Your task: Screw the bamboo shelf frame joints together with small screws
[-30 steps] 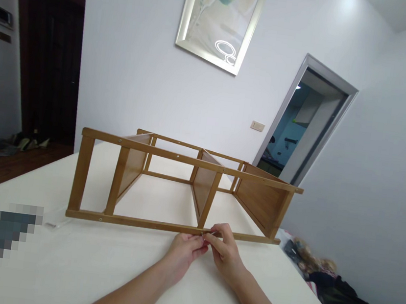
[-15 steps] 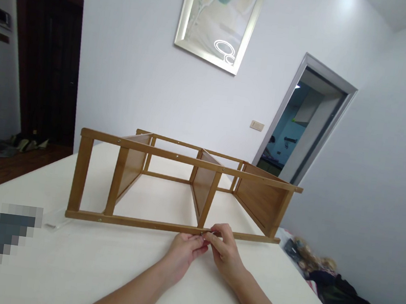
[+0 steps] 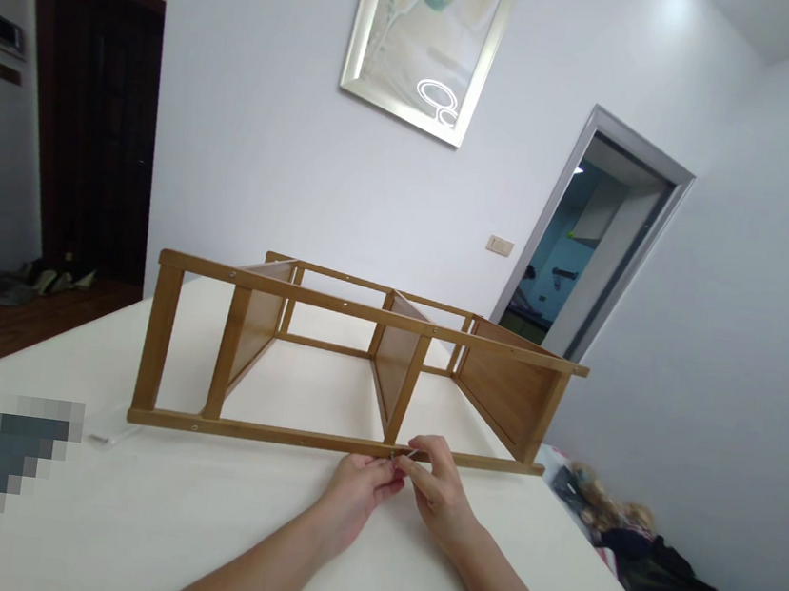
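A bamboo shelf frame (image 3: 328,364) lies on its side on the white table (image 3: 194,520). Both hands meet at its near bottom rail (image 3: 263,432), just below the middle upright. My right hand (image 3: 438,493) pinches a small metal tool (image 3: 410,454) against the rail. My left hand (image 3: 357,490) has its fingers curled and touches the same spot, beside a small metal fastener (image 3: 392,454). What the left fingers hold is too small to make out.
A small clear plastic bag (image 3: 106,428) lies on the table to the left. A blurred patch covers the near left corner. Dark bags and clothes (image 3: 663,568) sit on the floor past the table's right edge. An open doorway (image 3: 586,261) is behind.
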A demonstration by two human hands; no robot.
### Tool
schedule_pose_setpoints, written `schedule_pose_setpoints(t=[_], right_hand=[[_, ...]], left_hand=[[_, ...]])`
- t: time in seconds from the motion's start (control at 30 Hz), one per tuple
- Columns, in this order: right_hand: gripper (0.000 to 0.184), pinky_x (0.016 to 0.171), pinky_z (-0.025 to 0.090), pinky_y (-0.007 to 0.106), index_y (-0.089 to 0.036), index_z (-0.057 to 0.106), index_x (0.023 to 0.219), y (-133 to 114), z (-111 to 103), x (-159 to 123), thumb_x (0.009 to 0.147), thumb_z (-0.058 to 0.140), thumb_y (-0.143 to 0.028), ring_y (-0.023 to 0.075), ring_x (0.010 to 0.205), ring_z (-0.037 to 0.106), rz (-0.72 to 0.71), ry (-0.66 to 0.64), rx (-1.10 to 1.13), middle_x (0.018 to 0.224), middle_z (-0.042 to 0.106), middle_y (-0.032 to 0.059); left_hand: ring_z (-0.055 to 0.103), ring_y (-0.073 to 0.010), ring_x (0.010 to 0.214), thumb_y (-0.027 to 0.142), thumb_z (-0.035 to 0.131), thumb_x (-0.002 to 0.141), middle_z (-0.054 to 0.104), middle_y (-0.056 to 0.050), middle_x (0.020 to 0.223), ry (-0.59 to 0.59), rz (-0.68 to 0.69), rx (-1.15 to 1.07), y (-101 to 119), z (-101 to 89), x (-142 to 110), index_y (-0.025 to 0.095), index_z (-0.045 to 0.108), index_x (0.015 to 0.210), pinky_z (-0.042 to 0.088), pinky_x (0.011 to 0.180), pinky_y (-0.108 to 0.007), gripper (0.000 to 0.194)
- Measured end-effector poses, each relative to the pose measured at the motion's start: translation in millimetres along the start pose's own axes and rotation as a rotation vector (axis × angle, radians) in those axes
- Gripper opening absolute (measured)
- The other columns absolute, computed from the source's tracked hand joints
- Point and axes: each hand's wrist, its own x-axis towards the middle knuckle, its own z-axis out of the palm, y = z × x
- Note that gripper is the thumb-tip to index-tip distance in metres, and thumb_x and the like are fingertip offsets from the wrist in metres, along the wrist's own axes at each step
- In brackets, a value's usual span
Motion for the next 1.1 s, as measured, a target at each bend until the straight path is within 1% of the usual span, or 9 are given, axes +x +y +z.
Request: schedule_pose_setpoints(t=[0.13, 0.23, 0.33, 0.43, 0.53, 0.63, 0.87, 1.1], right_hand=[[0.033, 0.078, 0.056, 0.039, -0.020, 0.063, 0.111, 1.7, -1.0, -0.4, 0.091, 0.045, -0.001, 0.0220, 0.098, 0.055, -0.067, -0.021, -0.016, 0.110, 0.057, 0.0130], [0.032, 0.079, 0.056, 0.040, -0.019, 0.063, 0.110, 3.3, 0.0, -1.8, 0.090, 0.048, 0.000, 0.0237, 0.103, 0.054, -0.078, -0.037, -0.032, 0.113, 0.056, 0.0147], [0.034, 0.079, 0.056, 0.039, -0.019, 0.064, 0.108, 3.6, 1.0, -2.3, 0.089, 0.046, 0.002, 0.0235, 0.102, 0.053, -0.050, -0.042, -0.037, 0.112, 0.056, 0.0144], [0.036, 0.077, 0.054, 0.038, -0.019, 0.063, 0.107, 2.3, 0.7, -1.2, 0.089, 0.043, 0.004, 0.0213, 0.096, 0.053, -0.018, -0.045, -0.047, 0.105, 0.056, 0.0120], [0.034, 0.076, 0.052, 0.037, -0.020, 0.063, 0.107, 0.5, -0.1, 0.6, 0.089, 0.045, 0.003, 0.0204, 0.092, 0.052, -0.011, -0.055, -0.065, 0.100, 0.057, 0.0101], [0.032, 0.075, 0.050, 0.037, -0.020, 0.063, 0.107, -0.6, -0.2, 1.4, 0.090, 0.047, 0.001, 0.0204, 0.089, 0.052, -0.005, -0.050, -0.072, 0.097, 0.058, 0.0092], [0.026, 0.073, 0.045, 0.035, -0.021, 0.065, 0.100, -2.4, 1.6, -0.2, 0.092, 0.047, -0.004, 0.0197, 0.086, 0.052, 0.090, -0.062, -0.055, 0.092, 0.058, 0.0072], [0.024, 0.071, 0.040, 0.033, -0.020, 0.066, 0.096, -4.4, 4.2, -1.4, 0.091, 0.048, -0.005, 0.0182, 0.082, 0.051, 0.100, -0.037, -0.094, 0.089, 0.058, 0.0058]], left_hand=[[0.067, -0.0187, 0.088, 0.025, 0.090, 0.057, 0.076, -0.013, 0.095, -0.020, 0.005, 0.011, -0.4, -0.6, 1.3, 0.011, 0.078, 0.085, 0.050, 0.091, -0.032, 0.033], [0.067, -0.0194, 0.089, 0.026, 0.090, 0.058, 0.076, -0.014, 0.097, -0.030, 0.010, 0.015, -1.2, -1.4, 2.6, 0.011, 0.078, 0.086, 0.050, 0.091, -0.033, 0.034], [0.067, -0.0193, 0.090, 0.026, 0.090, 0.058, 0.076, -0.013, 0.096, -0.030, 0.006, 0.013, -1.2, -1.3, 2.4, 0.011, 0.078, 0.086, 0.050, 0.091, -0.033, 0.034], [0.067, -0.0177, 0.086, 0.025, 0.090, 0.057, 0.076, -0.012, 0.092, -0.010, 0.000, -0.001, -0.6, 0.0, 0.9, 0.011, 0.078, 0.086, 0.051, 0.089, -0.031, 0.035], [0.067, -0.0172, 0.086, 0.024, 0.090, 0.057, 0.076, -0.011, 0.092, 0.006, -0.005, -0.008, 0.1, 1.5, -0.4, 0.011, 0.078, 0.086, 0.052, 0.087, -0.030, 0.034], [0.067, -0.0179, 0.086, 0.024, 0.089, 0.058, 0.076, -0.011, 0.091, 0.007, 0.001, -0.015, -0.1, 2.0, -0.8, 0.012, 0.078, 0.085, 0.052, 0.085, -0.031, 0.032], [0.068, -0.0203, 0.090, 0.022, 0.088, 0.059, 0.076, -0.013, 0.095, 0.019, 0.014, -0.011, -2.6, -0.5, 0.9, 0.011, 0.077, 0.086, 0.052, 0.088, -0.033, 0.031], [0.068, -0.0209, 0.090, 0.024, 0.088, 0.059, 0.076, -0.013, 0.094, 0.005, 0.023, 0.010, -2.1, 0.2, 0.7, 0.011, 0.077, 0.086, 0.051, 0.089, -0.034, 0.032]])
